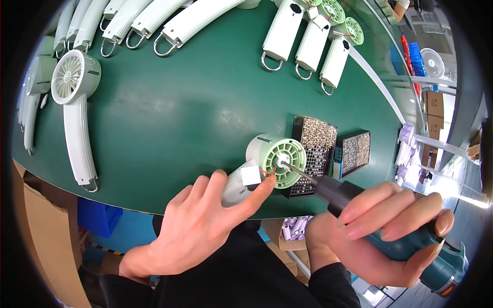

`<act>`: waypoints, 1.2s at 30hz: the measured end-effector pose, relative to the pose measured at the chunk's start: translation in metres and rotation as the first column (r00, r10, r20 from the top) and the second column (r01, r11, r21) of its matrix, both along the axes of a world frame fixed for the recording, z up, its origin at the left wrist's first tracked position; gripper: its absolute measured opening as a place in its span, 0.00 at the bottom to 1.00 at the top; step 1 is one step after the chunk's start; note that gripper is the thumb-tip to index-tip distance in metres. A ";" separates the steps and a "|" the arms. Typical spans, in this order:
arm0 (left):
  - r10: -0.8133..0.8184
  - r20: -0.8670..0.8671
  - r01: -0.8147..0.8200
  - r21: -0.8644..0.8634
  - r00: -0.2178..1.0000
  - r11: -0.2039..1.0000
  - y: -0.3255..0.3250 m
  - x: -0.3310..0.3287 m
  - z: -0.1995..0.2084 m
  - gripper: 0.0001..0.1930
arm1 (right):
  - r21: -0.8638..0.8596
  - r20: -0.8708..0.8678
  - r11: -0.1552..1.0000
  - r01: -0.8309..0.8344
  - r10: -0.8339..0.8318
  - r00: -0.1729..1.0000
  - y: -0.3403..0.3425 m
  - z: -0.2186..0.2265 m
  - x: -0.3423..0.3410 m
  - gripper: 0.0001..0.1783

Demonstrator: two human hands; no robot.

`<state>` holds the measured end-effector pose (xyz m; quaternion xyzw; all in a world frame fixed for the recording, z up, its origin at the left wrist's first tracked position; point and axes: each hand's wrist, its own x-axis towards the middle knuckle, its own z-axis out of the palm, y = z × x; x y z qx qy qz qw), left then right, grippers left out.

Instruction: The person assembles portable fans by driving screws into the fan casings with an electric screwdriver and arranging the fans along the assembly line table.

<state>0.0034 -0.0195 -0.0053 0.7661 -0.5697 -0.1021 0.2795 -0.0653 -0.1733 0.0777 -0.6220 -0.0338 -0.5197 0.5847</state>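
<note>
A pale green and white handheld fan (265,145) lies near the table's front edge, its round head open to show green ribs, a white hub and thin red wires. My left hand (197,228) grips its white handle, the index finger pressed beside the wires at the head's rim. In my right hand (393,231) is a dark teal electric screwdriver (334,192). Its thin bit reaches left to the hub in the middle of the fan head; the exact contact is too small to make out. A white square piece (251,175) sits on the handle's top.
A black screw tray (289,192) full of small screws stands just behind the fan head, with a second screw box (352,154) to its right. One fan (77,118) lies at the left on the green table (169,118). More fans (282,33) line the far edge.
</note>
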 end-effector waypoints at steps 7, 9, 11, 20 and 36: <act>0.009 -0.005 -0.009 -0.045 1.000 0.999 0.001 0.003 -0.003 0.37 | -0.029 -0.035 1.000 0.008 -0.009 0.999 0.008 -0.002 0.013 0.18; 0.004 -0.003 -0.005 -0.045 1.000 0.999 0.002 0.004 -0.004 0.37 | -0.033 -0.045 0.999 0.010 -0.011 0.999 0.009 -0.003 0.015 0.18; 0.011 0.001 -0.011 -0.039 1.000 0.999 0.005 0.005 -0.005 0.37 | -0.030 -0.052 1.000 0.001 -0.002 0.999 0.011 -0.006 0.017 0.18; 0.020 -0.253 -0.021 -0.003 0.967 1.000 0.007 0.013 0.003 0.32 | 0.189 -0.004 0.981 0.040 -0.040 0.999 0.005 -0.008 0.019 0.16; 0.029 -0.385 -0.019 0.031 0.922 0.999 0.008 0.018 0.006 0.34 | 0.469 -0.053 0.881 0.064 -0.044 0.998 -0.015 -0.023 0.021 0.15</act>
